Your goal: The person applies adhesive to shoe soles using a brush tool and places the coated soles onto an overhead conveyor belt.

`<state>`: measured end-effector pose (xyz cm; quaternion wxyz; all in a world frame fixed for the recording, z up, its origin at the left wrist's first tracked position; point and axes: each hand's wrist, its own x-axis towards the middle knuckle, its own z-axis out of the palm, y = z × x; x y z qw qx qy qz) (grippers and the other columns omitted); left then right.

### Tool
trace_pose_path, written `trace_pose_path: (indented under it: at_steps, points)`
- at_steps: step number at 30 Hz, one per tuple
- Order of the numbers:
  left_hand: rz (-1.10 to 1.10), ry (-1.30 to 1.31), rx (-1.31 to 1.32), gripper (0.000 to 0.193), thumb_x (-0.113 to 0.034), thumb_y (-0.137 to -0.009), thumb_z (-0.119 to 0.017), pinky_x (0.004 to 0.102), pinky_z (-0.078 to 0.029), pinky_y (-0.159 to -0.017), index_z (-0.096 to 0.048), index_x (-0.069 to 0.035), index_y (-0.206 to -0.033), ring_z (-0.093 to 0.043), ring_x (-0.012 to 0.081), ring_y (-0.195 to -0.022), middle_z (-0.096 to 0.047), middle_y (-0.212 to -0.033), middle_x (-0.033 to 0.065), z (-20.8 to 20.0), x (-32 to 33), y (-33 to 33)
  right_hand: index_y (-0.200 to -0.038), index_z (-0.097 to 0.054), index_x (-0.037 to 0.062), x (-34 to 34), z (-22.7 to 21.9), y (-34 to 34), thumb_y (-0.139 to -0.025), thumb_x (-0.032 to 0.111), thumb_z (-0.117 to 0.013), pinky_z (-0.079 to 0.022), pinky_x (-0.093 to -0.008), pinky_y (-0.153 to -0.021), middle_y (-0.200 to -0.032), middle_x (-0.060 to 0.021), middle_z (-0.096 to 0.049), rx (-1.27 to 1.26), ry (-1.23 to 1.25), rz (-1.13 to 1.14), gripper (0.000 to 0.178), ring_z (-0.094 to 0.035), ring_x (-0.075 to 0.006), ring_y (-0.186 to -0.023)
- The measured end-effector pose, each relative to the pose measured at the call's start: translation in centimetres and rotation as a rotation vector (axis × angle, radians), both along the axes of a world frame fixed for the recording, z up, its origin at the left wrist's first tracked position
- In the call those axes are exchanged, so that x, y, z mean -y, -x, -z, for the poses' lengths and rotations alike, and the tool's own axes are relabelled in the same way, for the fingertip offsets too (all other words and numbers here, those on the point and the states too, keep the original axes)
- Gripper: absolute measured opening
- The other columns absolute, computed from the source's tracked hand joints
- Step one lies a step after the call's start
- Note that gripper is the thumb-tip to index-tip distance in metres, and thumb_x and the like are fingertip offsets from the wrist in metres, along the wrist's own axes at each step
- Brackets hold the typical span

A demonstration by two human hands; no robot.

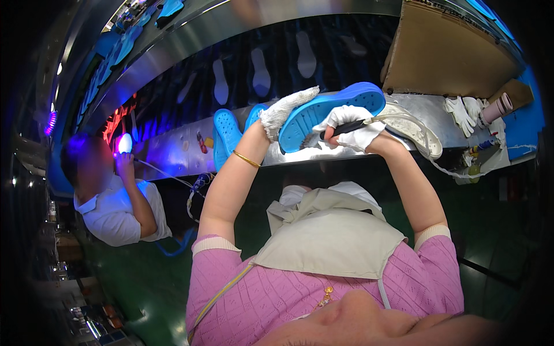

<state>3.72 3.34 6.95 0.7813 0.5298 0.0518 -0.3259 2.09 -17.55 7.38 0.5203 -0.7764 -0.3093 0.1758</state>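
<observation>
My left hand [284, 111], in a white knit glove, grips a blue clog [359, 99] held tilted above the edge of the metal bench. My right hand [351, 128], in a white glove with some fingertips bare, is closed around a black-handled tool [350, 126]. The tool's tip lies at the clog's near side, though its kind is unclear. Left of my hands, two more blue clogs [227, 134] stand on the bench. An off-white shoe [431, 143] lies beside my right wrist, with a pale cord looping over it.
Behind the metal bench [167, 155], a dark conveyor [242, 46] carries several sole-shaped pieces. A cardboard sheet [450, 52] stands at the right, near white gloves [460, 114] and a pink roll [497, 109]. At the left, a seated person [118, 207] holds a glowing white item [125, 143].
</observation>
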Motion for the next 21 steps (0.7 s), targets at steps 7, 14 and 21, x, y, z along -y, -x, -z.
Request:
trace_pose_path:
  at_steps: [7,14,21]
  points:
    - [-0.096,0.166,-0.041,0.054,-0.049,-0.090,-0.049,0.0438,-0.057,-0.069,-0.057,-0.001,-0.114,-0.067,0.0291,-0.080,-0.064,-0.100,0.0182,0.8,0.2,0.9,-0.085,-0.062,-0.0014,3.0,0.5,0.7,-0.073,-0.005,-0.067,-0.051,-0.0260,-0.065,-0.075,-0.0076,-0.063,-0.272,-0.379,0.003,0.013,-0.061,-0.0133,-0.068]
    - [-0.198,0.758,0.112,0.071,-0.056,-0.090,-0.037,0.0556,-0.040,-0.098,-0.040,0.003,-0.132,-0.052,0.0460,-0.109,-0.052,-0.122,0.0260,3.5,1.7,2.4,-0.086,-0.064,-0.0010,-1.3,3.2,6.9,-0.079,-0.001,-0.067,-0.051,-0.0254,-0.066,-0.076,-0.0065,-0.065,-0.231,-0.514,0.100,0.008,-0.061,-0.0110,-0.069]
    - [-0.333,0.863,0.114,0.066,-0.053,-0.092,-0.036,0.0548,-0.043,-0.094,-0.042,0.001,-0.130,-0.055,0.0401,-0.106,-0.055,-0.119,0.0230,4.3,2.1,3.7,-0.086,-0.064,0.0019,-1.3,3.8,4.2,-0.077,-0.001,-0.069,-0.051,-0.0247,-0.064,-0.083,-0.0084,-0.065,0.037,-0.674,0.318,0.010,-0.062,-0.0122,-0.068]
